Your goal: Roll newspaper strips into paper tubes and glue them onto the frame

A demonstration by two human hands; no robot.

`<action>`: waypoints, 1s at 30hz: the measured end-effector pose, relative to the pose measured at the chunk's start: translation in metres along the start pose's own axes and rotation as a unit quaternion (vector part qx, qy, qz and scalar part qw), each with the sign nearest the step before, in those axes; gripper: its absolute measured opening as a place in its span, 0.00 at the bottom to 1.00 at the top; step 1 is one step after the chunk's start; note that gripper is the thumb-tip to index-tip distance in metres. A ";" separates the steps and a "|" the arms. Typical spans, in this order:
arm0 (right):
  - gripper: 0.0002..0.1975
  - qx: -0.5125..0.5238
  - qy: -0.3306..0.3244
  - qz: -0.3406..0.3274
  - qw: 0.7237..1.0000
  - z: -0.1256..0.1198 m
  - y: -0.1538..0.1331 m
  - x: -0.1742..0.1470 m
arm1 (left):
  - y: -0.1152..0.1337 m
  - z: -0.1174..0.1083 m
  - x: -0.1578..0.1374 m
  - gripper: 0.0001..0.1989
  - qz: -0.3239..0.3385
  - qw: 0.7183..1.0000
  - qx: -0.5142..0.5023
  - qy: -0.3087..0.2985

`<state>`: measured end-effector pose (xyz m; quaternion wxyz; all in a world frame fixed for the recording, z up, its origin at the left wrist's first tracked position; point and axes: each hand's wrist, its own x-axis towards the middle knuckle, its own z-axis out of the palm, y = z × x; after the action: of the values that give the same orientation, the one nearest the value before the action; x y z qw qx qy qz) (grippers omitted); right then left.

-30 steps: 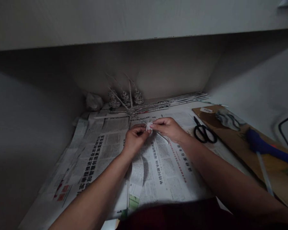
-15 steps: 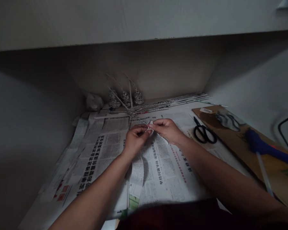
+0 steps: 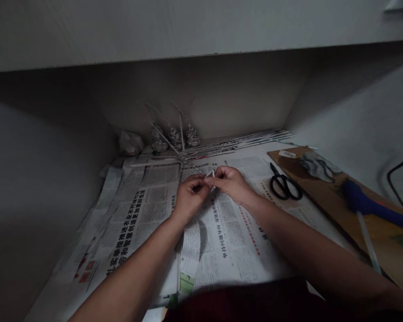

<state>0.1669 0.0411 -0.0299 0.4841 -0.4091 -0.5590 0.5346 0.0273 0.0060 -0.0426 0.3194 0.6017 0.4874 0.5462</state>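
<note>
Head view: left hand point(image 3: 194, 190) and right hand point(image 3: 231, 182) met mid-frame over spread newspaper point(image 3: 218, 250), fingers curled in, thumb and fingertips of each pinching a small white strip point(image 3: 211, 175). Strip sat between the hands, bent at an angle, mostly covered by fingers; couldn't tell if it touched the newspaper. From the strip: black scissors point(image 3: 281, 187) at 3 o'clock, blue glue gun point(image 3: 366, 201) farther out at 3 on cardboard point(image 3: 342, 223), paper sticks point(image 3: 251, 141) toward 2, three woven cones point(image 3: 174, 137) between 10 and 11.
</note>
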 end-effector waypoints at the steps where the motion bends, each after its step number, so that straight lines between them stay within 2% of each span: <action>1: 0.19 -0.002 -0.002 0.000 1.000 0.000 0.001 0.000 | -0.001 0.000 0.000 0.04 0.002 1.000 -0.002 0.001; 7: 0.17 -0.002 -0.030 0.003 1.000 -0.001 -0.001 0.000 | -0.003 -0.002 0.002 0.04 -0.004 1.000 0.003 0.024; 11: 0.17 -0.027 -0.023 0.009 0.999 -0.006 -0.005 0.001 | -0.005 -0.004 0.004 0.04 -0.003 1.000 -0.003 0.028; 17: 0.17 -0.042 -0.063 0.044 0.996 -0.013 -0.010 0.003 | -0.006 -0.005 0.005 0.05 -0.028 0.999 -0.002 0.044; 20: 0.16 -0.034 -0.051 0.061 0.996 -0.013 -0.012 0.004 | -0.004 -0.005 0.005 0.05 -0.038 0.998 0.000 0.043; 30: 0.14 0.006 0.008 0.053 0.999 -0.009 -0.012 0.002 | 0.000 -0.003 0.003 0.08 -0.071 0.996 -0.040 0.038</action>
<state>0.1760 0.0440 -0.0179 0.4623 -0.4392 -0.5295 0.5594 0.0242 0.0085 -0.0413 0.3625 0.5307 0.5187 0.5638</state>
